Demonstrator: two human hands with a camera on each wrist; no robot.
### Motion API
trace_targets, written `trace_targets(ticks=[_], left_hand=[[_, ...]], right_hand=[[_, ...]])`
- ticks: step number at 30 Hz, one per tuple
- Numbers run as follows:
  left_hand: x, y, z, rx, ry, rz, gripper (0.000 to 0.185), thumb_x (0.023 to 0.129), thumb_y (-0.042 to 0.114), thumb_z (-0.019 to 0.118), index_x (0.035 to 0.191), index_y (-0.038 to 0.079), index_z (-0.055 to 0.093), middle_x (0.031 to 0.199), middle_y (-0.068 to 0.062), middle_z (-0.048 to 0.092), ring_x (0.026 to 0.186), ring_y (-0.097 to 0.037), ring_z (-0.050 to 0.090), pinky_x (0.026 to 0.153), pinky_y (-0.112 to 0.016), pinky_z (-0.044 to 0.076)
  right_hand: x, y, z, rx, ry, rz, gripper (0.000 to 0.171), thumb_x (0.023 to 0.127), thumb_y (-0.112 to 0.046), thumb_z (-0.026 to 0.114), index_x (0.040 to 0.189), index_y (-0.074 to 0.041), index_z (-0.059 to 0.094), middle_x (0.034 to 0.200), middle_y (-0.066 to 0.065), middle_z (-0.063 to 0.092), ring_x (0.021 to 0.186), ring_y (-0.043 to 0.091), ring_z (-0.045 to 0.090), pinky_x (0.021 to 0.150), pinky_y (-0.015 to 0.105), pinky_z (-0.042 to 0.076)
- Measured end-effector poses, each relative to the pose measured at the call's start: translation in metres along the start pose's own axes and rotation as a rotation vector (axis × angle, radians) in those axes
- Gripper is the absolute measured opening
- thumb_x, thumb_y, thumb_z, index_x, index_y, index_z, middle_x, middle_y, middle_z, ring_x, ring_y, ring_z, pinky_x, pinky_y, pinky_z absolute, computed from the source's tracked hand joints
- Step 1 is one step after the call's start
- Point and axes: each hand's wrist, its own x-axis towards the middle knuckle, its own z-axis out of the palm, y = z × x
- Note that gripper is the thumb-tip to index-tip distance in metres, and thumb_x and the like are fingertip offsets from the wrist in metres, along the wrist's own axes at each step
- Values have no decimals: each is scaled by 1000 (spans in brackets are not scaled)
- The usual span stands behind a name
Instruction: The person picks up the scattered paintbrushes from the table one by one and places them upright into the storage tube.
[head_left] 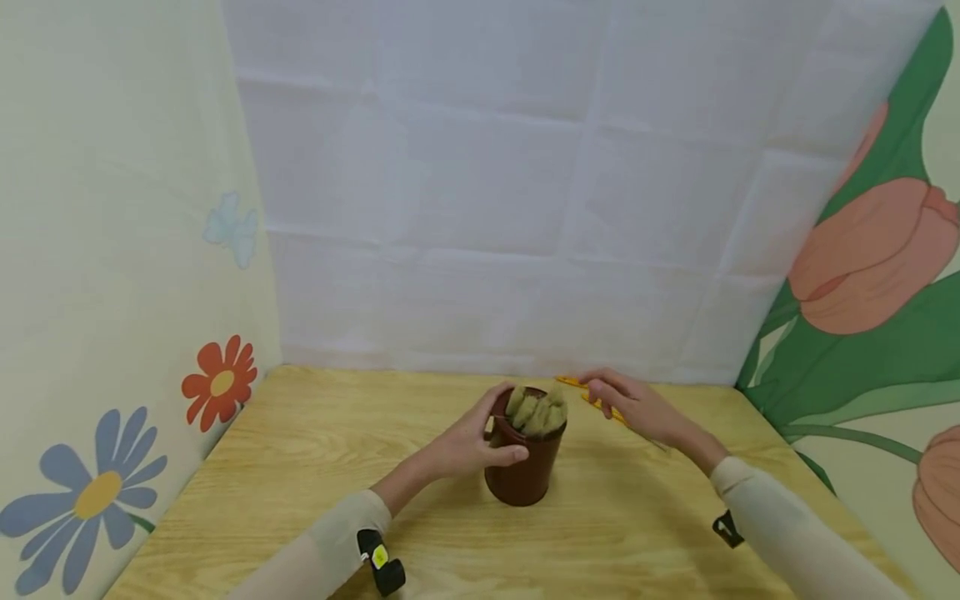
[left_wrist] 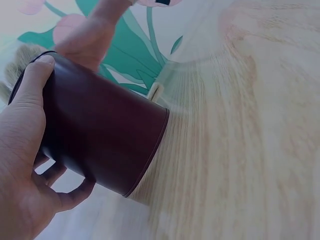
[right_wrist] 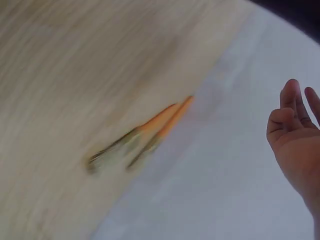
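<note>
A dark brown cylindrical holder point(head_left: 522, 475) stands upright on the table, with several fuzzy beige tufts point(head_left: 536, 412) poking out of its top. My left hand point(head_left: 468, 437) grips it near the rim, the thumb point(left_wrist: 36, 80) along the front and the fingers around the side. To the right of the holder, my right hand point(head_left: 633, 404) hovers with loosely bent fingers and holds nothing. Under and beyond it lie two slim orange-handled tools point(right_wrist: 165, 120) with darker ends, blurred in the right wrist view, so their kind is unclear.
The wood-patterned table point(head_left: 315, 467) meets a creased white cloth point(head_left: 487, 208) at the back. Flower-printed panels point(head_left: 97, 333) close in the left and right sides. Black straps point(head_left: 382, 562) sit at both wrists.
</note>
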Motion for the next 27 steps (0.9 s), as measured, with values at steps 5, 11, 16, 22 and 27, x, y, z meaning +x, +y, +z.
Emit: trace_targets(ticks=[5, 11, 16, 22, 27], left_hand=[[1, -1, -1, 15, 0, 10, 95, 92, 44, 76, 162, 34, 12, 159, 0, 27, 143, -19, 35, 104, -48, 43], [2, -3, -1, 7, -1, 11, 95, 92, 42, 77, 162, 37, 13, 157, 4, 30, 141, -16, 36, 104, -47, 43], [1, -3, 0, 6, 7, 1, 94, 92, 42, 77, 162, 37, 14, 156, 5, 31, 140, -16, 37, 104, -48, 43], [-2, -3, 1, 55, 35, -1, 94, 92, 44, 76, 162, 34, 15, 156, 4, 33, 136, -16, 41, 102, -47, 44], [-2, -2, 2, 72, 36, 10, 92, 93, 45, 75, 162, 34, 15, 155, 2, 33, 136, -17, 41, 101, -45, 46]], right_hand=[[-11, 38, -6, -69, 60, 98, 44, 113, -38, 39, 136, -5, 58, 111, 13, 61, 87, 34, 61, 73, 46, 51], [-31, 85, -8, -239, 107, 173, 50, 107, -36, 56, 133, 6, 58, 120, 17, 61, 101, 30, 60, 84, 50, 51], [-40, 107, -6, -357, 131, 222, 42, 103, -25, 65, 122, 12, 61, 114, 23, 60, 96, 34, 61, 80, 54, 52], [-39, 115, -4, -500, 120, 310, 36, 99, -26, 67, 104, 9, 66, 99, 19, 60, 87, 33, 59, 74, 54, 51], [-38, 115, 0, -536, 125, 300, 27, 95, -19, 70, 103, 7, 71, 103, 21, 60, 92, 38, 60, 78, 57, 51]])
